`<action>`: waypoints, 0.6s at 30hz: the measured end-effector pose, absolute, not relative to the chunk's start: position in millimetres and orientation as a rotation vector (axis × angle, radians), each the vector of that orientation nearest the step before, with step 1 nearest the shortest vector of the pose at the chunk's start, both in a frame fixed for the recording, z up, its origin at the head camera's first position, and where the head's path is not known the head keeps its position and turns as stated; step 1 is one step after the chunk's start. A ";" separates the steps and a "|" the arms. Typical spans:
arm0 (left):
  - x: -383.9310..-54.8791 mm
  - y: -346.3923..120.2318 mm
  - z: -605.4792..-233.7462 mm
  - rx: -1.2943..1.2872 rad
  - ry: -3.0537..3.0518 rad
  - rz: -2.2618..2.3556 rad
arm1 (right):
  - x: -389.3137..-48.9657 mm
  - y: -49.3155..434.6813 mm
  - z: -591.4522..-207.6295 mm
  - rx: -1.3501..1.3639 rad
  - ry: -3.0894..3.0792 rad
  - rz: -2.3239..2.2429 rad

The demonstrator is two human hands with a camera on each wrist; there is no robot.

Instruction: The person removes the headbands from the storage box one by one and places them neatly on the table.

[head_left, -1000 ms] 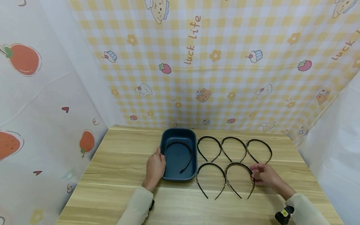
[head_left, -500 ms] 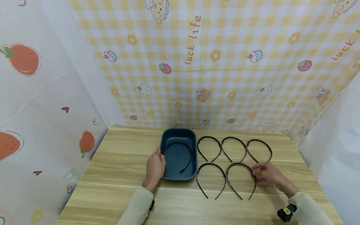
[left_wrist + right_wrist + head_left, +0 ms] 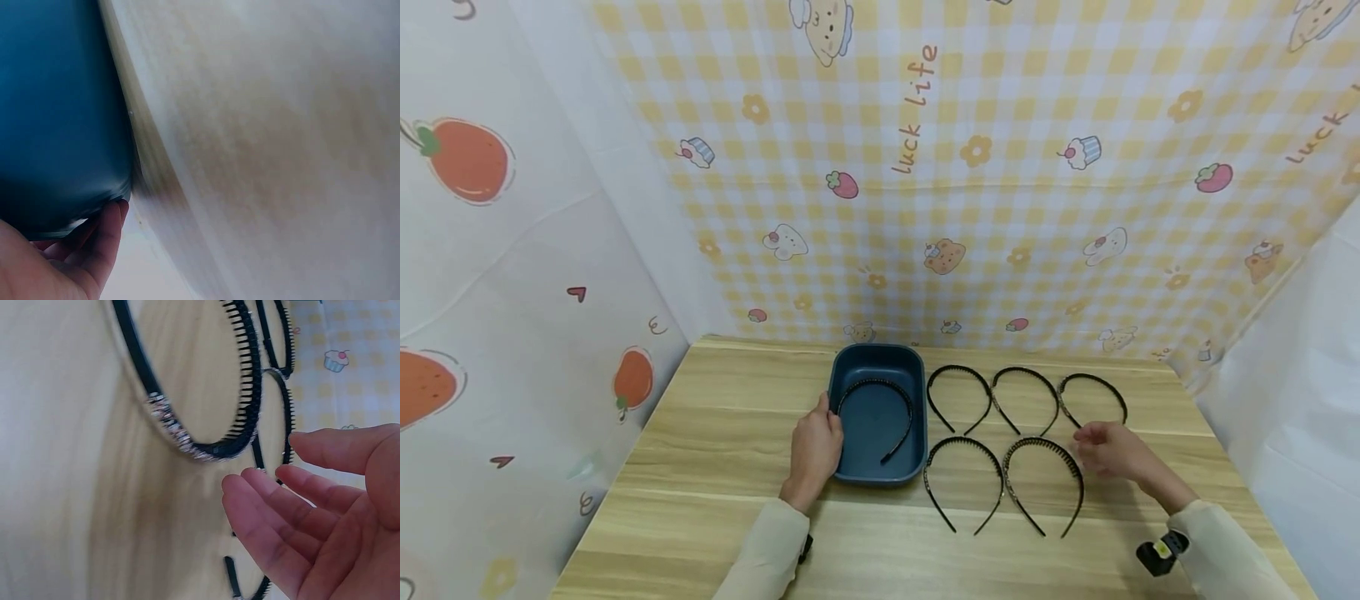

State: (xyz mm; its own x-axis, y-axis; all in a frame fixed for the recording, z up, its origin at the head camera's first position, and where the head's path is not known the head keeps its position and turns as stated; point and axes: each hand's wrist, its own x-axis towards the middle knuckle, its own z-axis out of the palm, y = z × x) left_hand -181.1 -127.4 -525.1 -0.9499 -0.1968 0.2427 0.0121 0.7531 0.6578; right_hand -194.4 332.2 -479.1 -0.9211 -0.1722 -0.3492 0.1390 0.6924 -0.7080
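Observation:
My left hand (image 3: 815, 450) grips the left rim of a dark blue plastic bin (image 3: 880, 480); in the left wrist view its fingers (image 3: 111, 234) curl at the bin's edge. One black headband (image 3: 876, 381) lies inside the bin. My right hand (image 3: 1112, 452) is just right of the front right toothed headband (image 3: 1041, 441), holding nothing. Seen from the right wrist, its fingers (image 3: 269, 531) are relaxed and apart from that headband (image 3: 253, 381), which has comb teeth and sparkly beads on its side. The front left headband (image 3: 964, 439) lies between it and the bin.
Behind these, a row of headbands lies on the wooden table (image 3: 722, 417): one beside the bin (image 3: 958, 367), one in the middle (image 3: 1022, 370) and one at the right (image 3: 1093, 377). A checked yellow cloth (image 3: 985, 275) hangs along the table's back edge.
The front right headband has shifted slightly right, and my right hand has let go of it and drawn slightly away. My left hand stays on the bin.

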 end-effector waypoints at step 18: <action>-182.0 -127.9 -526.5 0.145 -2.658 -0.999 | -204.0 293.3 -468.2 -0.076 2.498 -1.223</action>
